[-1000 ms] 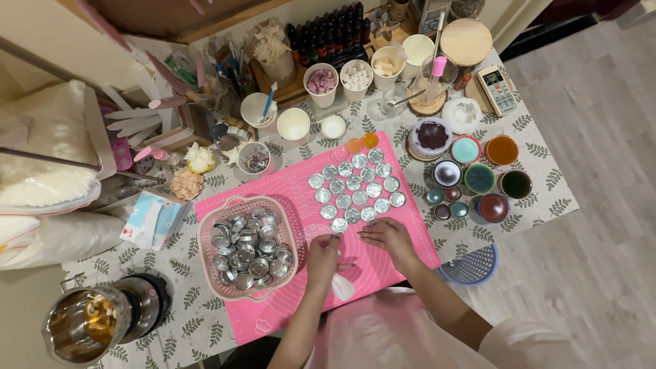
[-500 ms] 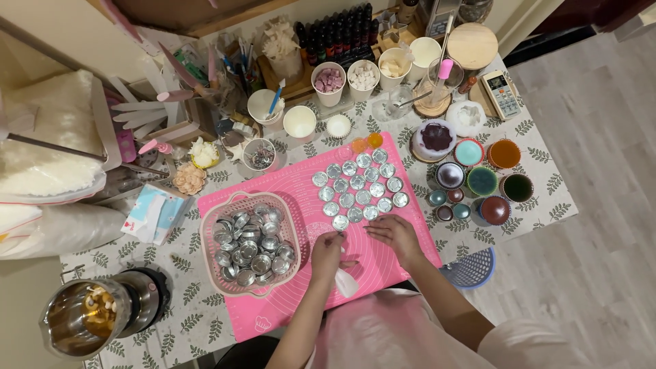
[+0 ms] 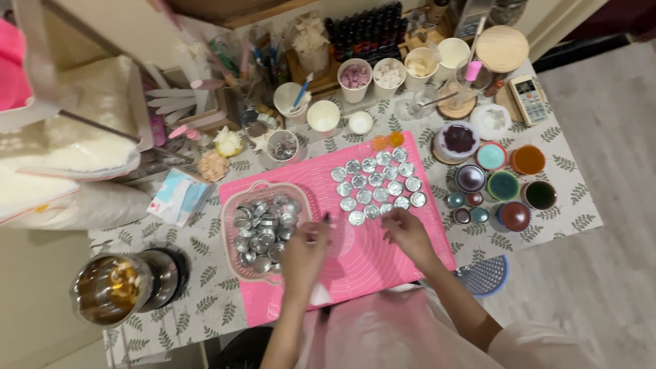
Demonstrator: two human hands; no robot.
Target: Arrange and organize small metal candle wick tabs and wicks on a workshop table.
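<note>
Where tin cups end, both hands rest on open pink mat.

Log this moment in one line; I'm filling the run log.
left hand: by pink basket of metal cups | right hand: at cup rows | pink mat

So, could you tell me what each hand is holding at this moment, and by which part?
The left hand seems to pinch a thin dark stick-like tool near its lower end; what it is cannot be told. The right hand holds nothing clearly, its fingertips by the laid-out small metal cups.

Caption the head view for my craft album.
Two hands over a pink mat, beside small metal cups.
</note>
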